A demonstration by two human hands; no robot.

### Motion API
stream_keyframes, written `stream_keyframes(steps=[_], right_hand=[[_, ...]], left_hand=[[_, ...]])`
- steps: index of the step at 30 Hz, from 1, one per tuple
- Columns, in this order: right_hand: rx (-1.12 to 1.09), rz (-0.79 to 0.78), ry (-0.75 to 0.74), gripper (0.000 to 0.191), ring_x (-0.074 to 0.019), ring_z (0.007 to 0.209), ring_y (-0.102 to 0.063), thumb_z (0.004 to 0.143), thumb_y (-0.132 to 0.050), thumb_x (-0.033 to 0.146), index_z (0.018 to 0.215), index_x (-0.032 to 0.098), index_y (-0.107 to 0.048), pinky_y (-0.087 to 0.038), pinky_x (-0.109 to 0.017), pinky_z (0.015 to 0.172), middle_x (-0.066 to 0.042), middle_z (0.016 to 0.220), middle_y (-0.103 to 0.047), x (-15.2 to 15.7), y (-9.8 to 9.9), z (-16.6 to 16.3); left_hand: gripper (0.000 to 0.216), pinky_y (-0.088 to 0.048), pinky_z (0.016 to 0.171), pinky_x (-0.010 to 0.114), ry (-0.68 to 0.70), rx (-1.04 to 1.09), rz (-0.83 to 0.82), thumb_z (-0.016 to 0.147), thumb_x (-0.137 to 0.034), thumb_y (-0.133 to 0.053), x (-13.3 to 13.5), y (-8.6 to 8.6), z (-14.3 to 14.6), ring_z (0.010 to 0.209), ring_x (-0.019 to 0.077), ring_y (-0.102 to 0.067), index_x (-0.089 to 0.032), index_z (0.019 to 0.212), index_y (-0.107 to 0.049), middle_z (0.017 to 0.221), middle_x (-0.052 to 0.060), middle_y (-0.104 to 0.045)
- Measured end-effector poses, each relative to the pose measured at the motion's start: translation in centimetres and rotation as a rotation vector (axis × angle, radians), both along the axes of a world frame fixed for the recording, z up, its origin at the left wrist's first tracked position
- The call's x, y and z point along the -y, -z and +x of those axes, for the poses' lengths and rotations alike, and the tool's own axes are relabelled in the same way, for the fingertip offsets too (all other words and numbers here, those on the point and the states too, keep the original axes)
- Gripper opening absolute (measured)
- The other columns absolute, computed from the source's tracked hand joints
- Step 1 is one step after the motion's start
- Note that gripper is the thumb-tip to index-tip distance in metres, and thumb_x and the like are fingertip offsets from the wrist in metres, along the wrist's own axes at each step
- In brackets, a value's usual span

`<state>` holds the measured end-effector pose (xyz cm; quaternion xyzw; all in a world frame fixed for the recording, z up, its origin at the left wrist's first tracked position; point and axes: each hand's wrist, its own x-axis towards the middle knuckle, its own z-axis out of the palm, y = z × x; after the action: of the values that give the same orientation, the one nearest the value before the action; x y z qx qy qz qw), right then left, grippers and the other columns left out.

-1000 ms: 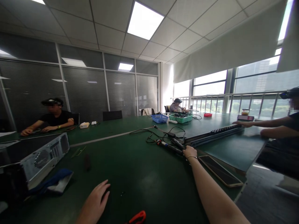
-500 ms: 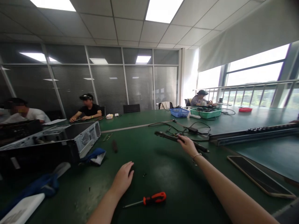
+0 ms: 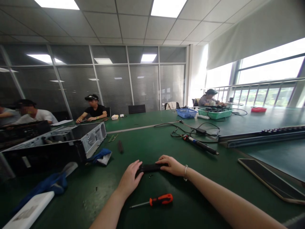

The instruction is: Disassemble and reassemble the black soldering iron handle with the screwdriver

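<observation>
A black bar-shaped part [image 3: 150,167] lies level in front of me, at or just above the table; its exact kind is unclear. My left hand [image 3: 130,178] is closed around its left end, thumb on the near side. At the other end, the fingers of my right hand [image 3: 171,165] grip it. Tiny dark screws [image 3: 150,176] lie on the table just below the part. Closer to me rests a screwdriver [image 3: 162,199] with an orange and black handle, its shaft pointing left.
An open computer case [image 3: 78,152] stands at left, near blue-and-white gloves [image 3: 101,156] and a white box [image 3: 33,208]. Right of centre lies a black rod-shaped tool [image 3: 201,145] beside cables. A framed panel [image 3: 269,179] is at right. Baskets [image 3: 187,113] and co-workers are farther back.
My right hand has brought the black bar-shaped part from the far right toward me, uncovering the rod-shaped tool. My left hand has closed on the part's left end.
</observation>
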<state>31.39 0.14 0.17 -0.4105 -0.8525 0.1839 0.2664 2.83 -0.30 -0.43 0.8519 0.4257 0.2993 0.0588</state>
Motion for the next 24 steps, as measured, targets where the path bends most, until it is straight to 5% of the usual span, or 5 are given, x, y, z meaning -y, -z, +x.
stream_keyframes(steps=[4,10,12,16,24], right_hand=[[0.021,0.065,0.164,0.037,-0.0183,0.098,-0.057,0.082,-0.057,0.044,0.114,0.027,-0.064,-0.044,-0.029,0.089,-0.004,0.111,-0.062,-0.7,-0.5,1.7],[0.156,0.325,1.087,0.048,-0.0349,0.116,-0.043,0.079,-0.056,0.039,0.123,0.018,-0.053,-0.030,-0.053,0.095,-0.018,0.123,-0.052,-1.9,0.4,12.8],[0.300,0.268,1.344,0.055,-0.0374,0.111,-0.046,0.073,-0.061,0.046,0.120,0.017,-0.054,-0.033,-0.054,0.090,-0.020,0.116,-0.054,-1.8,1.5,17.0],[0.351,0.025,1.365,0.048,-0.0341,0.092,-0.058,0.076,-0.054,0.052,0.110,0.018,-0.061,-0.045,-0.044,0.069,-0.018,0.098,-0.060,-1.9,3.4,21.8],[0.345,0.068,1.305,0.050,-0.0333,0.094,-0.058,0.079,-0.052,0.044,0.125,0.022,-0.054,-0.047,-0.041,0.071,-0.017,0.103,-0.061,-2.7,4.4,22.0]], left_hand=[[0.030,-0.045,0.097,0.039,0.041,0.041,-0.075,0.082,-0.033,-0.059,0.3,-0.6,0.0,0.108,0.0236,-0.058,-0.023,0.110,-0.063,0.114,0.006,-0.065],[0.040,-0.044,0.096,0.040,-0.020,0.078,-0.121,0.071,-0.031,-0.068,0.3,-0.9,-0.4,0.107,0.0265,-0.057,-0.020,0.109,-0.064,0.115,0.008,-0.064],[0.039,-0.044,0.095,0.041,-0.047,0.068,-0.137,0.070,-0.033,-0.068,0.3,-1.0,-0.6,0.106,0.0274,-0.058,-0.021,0.106,-0.066,0.113,0.008,-0.065],[0.036,-0.044,0.093,0.040,-0.045,0.062,-0.162,0.069,-0.033,-0.070,0.1,-0.9,-0.8,0.105,0.0271,-0.059,-0.023,0.103,-0.067,0.111,0.006,-0.066],[0.038,-0.043,0.093,0.036,-0.015,0.061,-0.164,0.067,-0.032,-0.073,0.3,-0.8,-0.5,0.105,0.0256,-0.058,-0.023,0.104,-0.068,0.111,0.005,-0.066]])
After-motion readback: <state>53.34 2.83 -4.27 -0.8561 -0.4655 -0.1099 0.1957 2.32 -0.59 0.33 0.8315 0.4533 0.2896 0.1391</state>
